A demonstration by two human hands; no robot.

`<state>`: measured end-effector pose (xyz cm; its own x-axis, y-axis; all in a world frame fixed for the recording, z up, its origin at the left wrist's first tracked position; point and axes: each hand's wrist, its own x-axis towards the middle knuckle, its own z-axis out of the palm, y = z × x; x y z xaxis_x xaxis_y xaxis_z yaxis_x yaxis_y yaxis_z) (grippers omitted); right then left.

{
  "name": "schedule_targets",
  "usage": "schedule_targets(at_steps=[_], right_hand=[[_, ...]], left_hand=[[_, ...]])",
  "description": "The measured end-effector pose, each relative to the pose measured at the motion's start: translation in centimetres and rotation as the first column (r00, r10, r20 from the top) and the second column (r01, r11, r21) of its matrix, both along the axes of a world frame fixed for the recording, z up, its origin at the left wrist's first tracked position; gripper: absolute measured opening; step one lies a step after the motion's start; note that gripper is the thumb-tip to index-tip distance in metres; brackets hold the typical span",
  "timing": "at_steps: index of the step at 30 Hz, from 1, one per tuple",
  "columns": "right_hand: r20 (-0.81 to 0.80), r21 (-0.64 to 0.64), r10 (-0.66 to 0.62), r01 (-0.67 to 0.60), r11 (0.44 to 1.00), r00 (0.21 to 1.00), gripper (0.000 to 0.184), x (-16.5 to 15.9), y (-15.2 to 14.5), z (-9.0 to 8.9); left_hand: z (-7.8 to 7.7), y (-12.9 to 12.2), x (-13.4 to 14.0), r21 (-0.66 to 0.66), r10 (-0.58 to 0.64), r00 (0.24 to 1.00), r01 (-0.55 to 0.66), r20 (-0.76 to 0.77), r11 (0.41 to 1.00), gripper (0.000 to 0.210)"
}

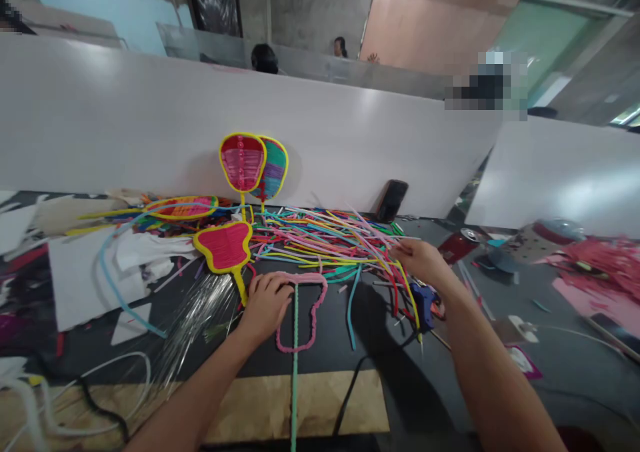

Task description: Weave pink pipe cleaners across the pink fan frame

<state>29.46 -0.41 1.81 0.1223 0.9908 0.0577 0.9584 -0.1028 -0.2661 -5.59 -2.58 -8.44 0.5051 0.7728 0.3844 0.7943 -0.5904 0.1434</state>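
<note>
My left hand (267, 305) rests on the table, its fingers bent over the upper left of a pink pipe-cleaner frame (313, 320). A twisted light-green stem (295, 395) runs down the middle of this fan-shaped outline and past its lower edge. At the right end of a heap of coloured pipe cleaners (320, 235), my right hand (419, 259) pinches a pink pipe cleaner (373, 233). Just left of my left hand lies a red fan with a yellow rim (227, 247).
Two finished-looking fans, one pink (243, 165) and one teal (275, 165), lean against the white partition (340, 145). A blue glue gun (425, 305) lies below my right hand. Beyond are a phone (392, 201) and a red can (457, 247). White paper (95, 279) covers the left side.
</note>
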Motion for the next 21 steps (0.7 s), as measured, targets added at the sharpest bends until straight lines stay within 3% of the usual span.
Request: schedule_targets(at_steps=[2, 4, 6, 8, 9, 12, 17, 21], right_hand=[[-0.013, 0.079, -0.122, 0.123, 0.989, 0.992, 0.031, -0.4, 1.0, -0.2], [-0.053, 0.144, -0.118, 0.125, 0.982, 0.992, 0.037, -1.9, 1.4, -1.0], [-0.131, 0.199, 0.093, -0.065, 0.978, 0.987, 0.03, -3.9, 1.1, -2.3], [-0.199, 0.256, 0.345, -0.291, 0.922, 0.917, 0.026, -5.8, -0.1, -3.7], [-0.218, 0.261, 0.408, -0.35, 0.9, 0.887, 0.025, -6.5, -0.8, -4.4], [-0.229, 0.164, 0.479, -0.452, 0.877, 0.847, 0.027, -7.4, -3.0, -5.3], [0.014, -0.141, 0.43, -0.424, 0.895, 0.903, 0.027, -8.1, -4.4, -4.8], [0.057, -0.184, 0.462, -0.446, 0.876, 0.885, 0.026, -11.1, -3.9, -5.7]], left_hand=[[0.2, -0.1, 0.2, 0.0, 0.005, 1.0, -0.005, 0.005, 1.0, 0.018], [0.4, -0.2, 0.3, 0.005, 0.02, 1.0, -0.02, 0.014, 1.0, 0.017], [0.5, -0.3, 0.4, 0.018, 0.04, 0.999, -0.04, 0.022, 0.999, 0.017], [0.5, -0.3, 0.4, 0.029, 0.058, 0.998, -0.059, 0.025, 0.998, 0.017], [0.5, -0.3, 0.4, 0.027, 0.065, 0.998, -0.065, 0.021, 0.997, 0.017], [0.4, -0.2, 0.4, 0.012, 0.078, 0.997, -0.078, 0.002, 0.997, 0.017], [0.2, 0.0, 0.6, -0.005, 0.088, 0.996, -0.088, -0.005, 0.996, 0.017], [0.2, 0.1, 0.6, -0.006, 0.082, 0.997, -0.081, 0.01, 0.997, 0.016]])
